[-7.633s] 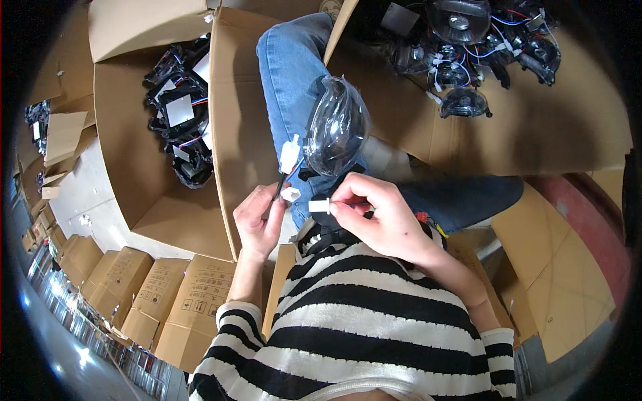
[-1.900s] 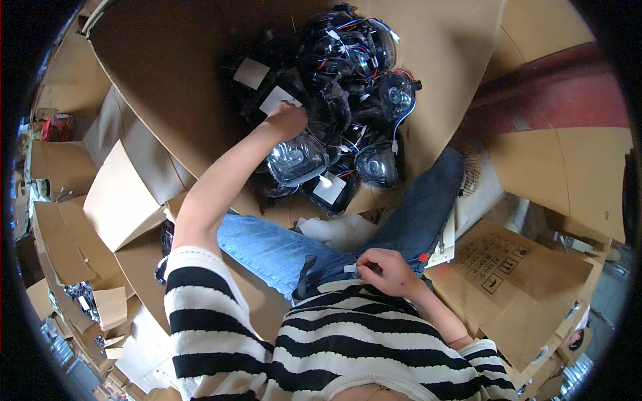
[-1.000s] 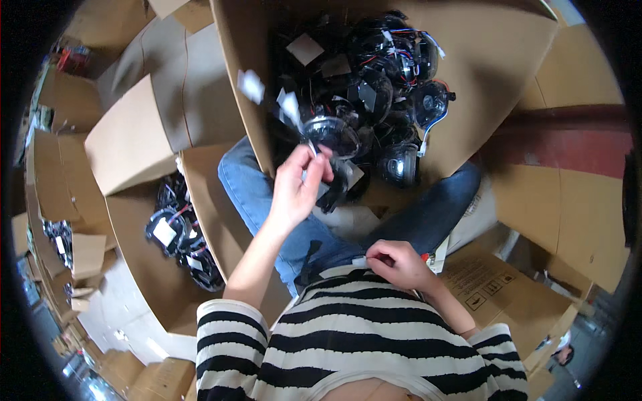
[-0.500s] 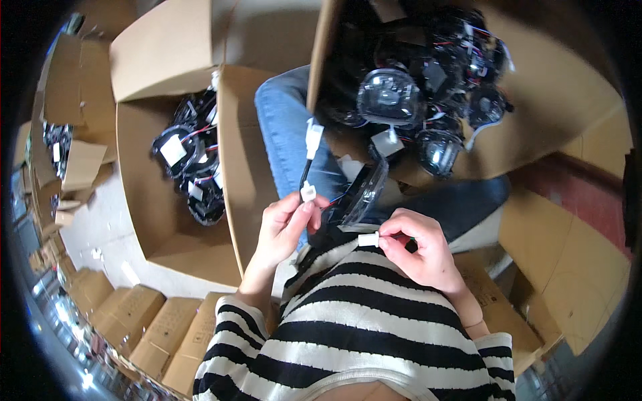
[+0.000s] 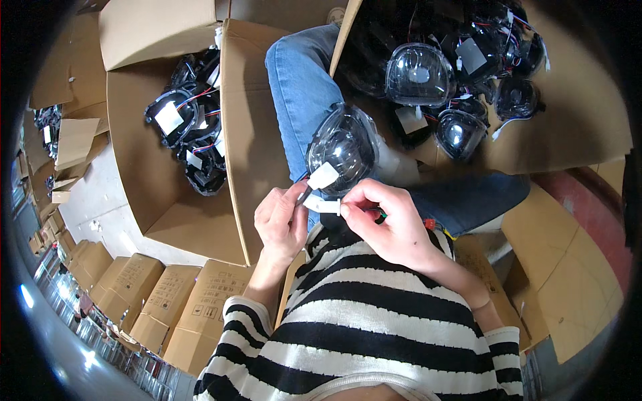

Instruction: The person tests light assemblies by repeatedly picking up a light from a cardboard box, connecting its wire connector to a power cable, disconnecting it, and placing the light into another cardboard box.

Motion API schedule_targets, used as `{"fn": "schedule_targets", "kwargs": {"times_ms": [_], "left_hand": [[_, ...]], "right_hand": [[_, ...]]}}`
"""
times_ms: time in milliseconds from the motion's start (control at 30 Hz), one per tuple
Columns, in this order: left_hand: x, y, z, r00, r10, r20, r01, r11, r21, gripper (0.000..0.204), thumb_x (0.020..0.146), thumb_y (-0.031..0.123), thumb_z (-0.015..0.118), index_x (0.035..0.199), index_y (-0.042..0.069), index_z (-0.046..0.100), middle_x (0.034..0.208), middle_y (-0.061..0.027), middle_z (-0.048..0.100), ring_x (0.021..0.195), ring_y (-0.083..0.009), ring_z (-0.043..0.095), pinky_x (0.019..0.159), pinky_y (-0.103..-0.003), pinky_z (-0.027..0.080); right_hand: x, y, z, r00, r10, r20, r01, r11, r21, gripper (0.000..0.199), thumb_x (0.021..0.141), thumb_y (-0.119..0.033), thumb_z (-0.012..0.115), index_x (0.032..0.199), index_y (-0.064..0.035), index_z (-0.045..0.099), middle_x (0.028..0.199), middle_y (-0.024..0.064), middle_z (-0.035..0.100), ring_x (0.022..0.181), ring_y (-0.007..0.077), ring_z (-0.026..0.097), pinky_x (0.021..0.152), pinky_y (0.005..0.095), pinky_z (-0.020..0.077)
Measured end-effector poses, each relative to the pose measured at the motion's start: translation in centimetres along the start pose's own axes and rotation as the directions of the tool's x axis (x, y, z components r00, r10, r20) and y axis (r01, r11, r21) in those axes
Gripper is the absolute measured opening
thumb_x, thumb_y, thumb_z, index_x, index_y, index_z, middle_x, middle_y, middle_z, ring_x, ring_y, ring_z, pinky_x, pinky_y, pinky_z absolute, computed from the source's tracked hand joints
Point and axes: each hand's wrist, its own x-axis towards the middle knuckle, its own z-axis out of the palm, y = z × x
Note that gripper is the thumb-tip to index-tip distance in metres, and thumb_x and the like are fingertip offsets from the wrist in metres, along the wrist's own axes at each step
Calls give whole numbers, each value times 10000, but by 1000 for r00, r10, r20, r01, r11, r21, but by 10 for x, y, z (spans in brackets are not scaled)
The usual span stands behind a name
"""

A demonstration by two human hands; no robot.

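Note:
A clear-fronted lamp (image 5: 343,144) with a black back rests in front of me by my jeans-clad leg. My left hand (image 5: 281,217) is closed on a short black cable with white plug connectors; one white connector (image 5: 323,176) sticks up in front of the lamp. My right hand (image 5: 386,224) pinches another white connector (image 5: 329,206) between thumb and fingertips. It appears to meet the white end at my left fingers, but whether the two are joined I cannot tell. Beside my right wrist show a small red connector (image 5: 429,224) and coloured wires.
A large cardboard box (image 5: 568,120) at the far right holds several similar lamps (image 5: 420,75) with loose wires. Another open box (image 5: 167,230) at the left contains more lamps (image 5: 175,119). Closed cartons (image 5: 208,314) line the lower left.
My hands have come together, bringing the two white connectors end to end. The lamp, earlier seen edge-on near my lap, now shows its clear front farther forward. My view has shifted slightly.

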Motion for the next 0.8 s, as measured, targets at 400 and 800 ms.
{"fn": "schedule_targets", "kwargs": {"times_ms": [400, 800], "left_hand": [[5, -1, 0, 977, 15, 213, 10, 993, -115, 301, 692, -50, 508, 990, -45, 550, 601, -88, 482, 506, -202, 476, 481, -285, 397], [6, -17, -26, 851, -163, 499, 507, 502, -701, 152, 818, 39, 497, 948, 3, 566, 898, -68, 576, 817, -128, 530, 745, -251, 409]], "right_hand": [[2, 14, -4, 991, -72, -109, 56, 987, -149, 49, 754, -15, 554, 749, 7, 509, 628, 22, 512, 510, 26, 410, 439, 175, 317], [-6, 2, -27, 999, -44, 0, 44, 996, -71, 30, 751, -3, 527, 739, 9, 503, 612, 2, 460, 539, 49, 396, 482, 187, 317]]}}
